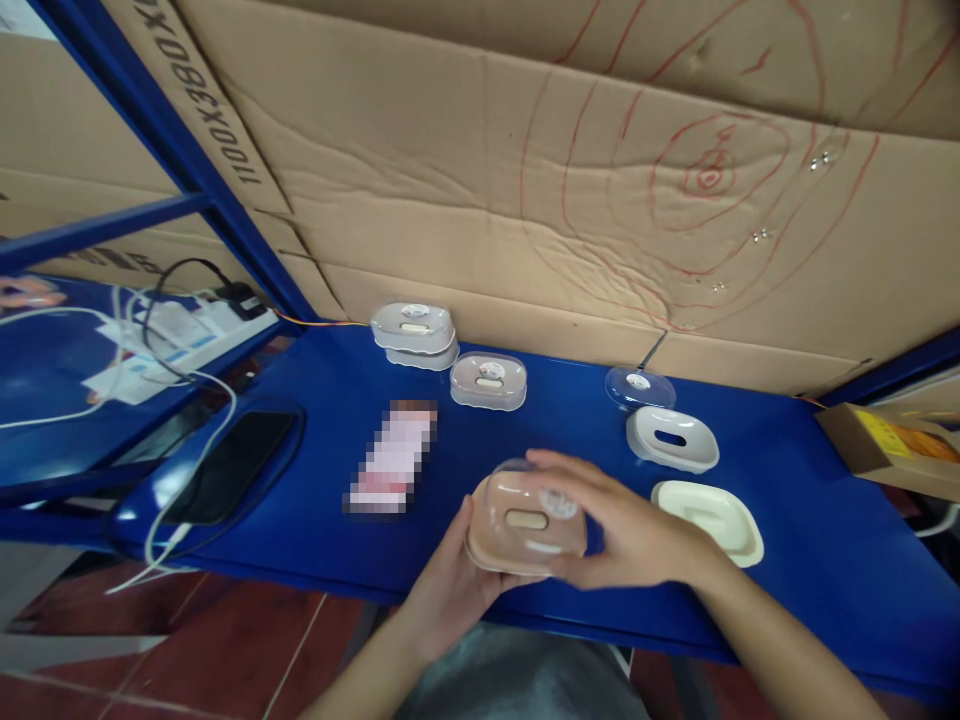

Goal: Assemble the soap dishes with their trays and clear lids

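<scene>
A beige-pink soap dish (480, 548) is held above the front of the blue table. My left hand (457, 595) cups it from below and the left, fingers curled beneath. Over the dish lies a clear lid (517, 490) with a round sticker; whether it is fully seated I cannot tell. My right hand (622, 525) grips the lid and the dish's right side, thumb in front and fingers behind. To the right are a white insert (645, 450) with an oval slot, a cream dish (742, 530) and another clear lid (656, 392).
Lidded soap dishes stand at the back, some stacked (412, 345) and one single (487, 392). A pixelated pink rectangle (394, 455) lies left of my hands. Farther left are a phone (229, 470) on a cable and a power strip (202, 345). Cardboard (420, 150) walls the back.
</scene>
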Tool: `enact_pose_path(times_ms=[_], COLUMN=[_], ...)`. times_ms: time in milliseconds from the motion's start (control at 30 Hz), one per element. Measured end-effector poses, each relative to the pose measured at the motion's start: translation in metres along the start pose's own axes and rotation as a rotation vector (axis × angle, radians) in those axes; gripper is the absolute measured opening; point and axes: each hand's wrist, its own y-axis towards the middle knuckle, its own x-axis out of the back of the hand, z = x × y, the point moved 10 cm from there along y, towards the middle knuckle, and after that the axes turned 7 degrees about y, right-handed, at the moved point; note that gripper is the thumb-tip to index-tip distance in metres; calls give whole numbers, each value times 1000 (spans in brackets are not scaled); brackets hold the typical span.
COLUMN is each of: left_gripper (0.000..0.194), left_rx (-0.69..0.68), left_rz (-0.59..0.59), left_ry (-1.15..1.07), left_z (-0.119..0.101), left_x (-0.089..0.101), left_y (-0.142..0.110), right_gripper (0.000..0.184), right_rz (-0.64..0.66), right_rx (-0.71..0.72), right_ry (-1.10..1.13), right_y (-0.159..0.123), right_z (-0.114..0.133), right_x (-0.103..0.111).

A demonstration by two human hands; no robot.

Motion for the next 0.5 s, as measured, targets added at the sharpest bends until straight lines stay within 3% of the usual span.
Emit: enact_pose_path(times_ms=[100,233,500], left_gripper=[65,63,60], left_rx=[28,16,43], left_rz=[-14,-46,-60], left_ry=[5,-3,31], left_z=[1,-1,2], left_x=[-1,0,0], left_y=[-2,-2,0], right_gripper=[81,87,97], right_rz=[37,31,61], right_rx=[11,9,-139], right_ry=[-66,-157,-53], right_y=[2,6,2], right_z=[16,12,-14], right_x=[-25,-40,-37])
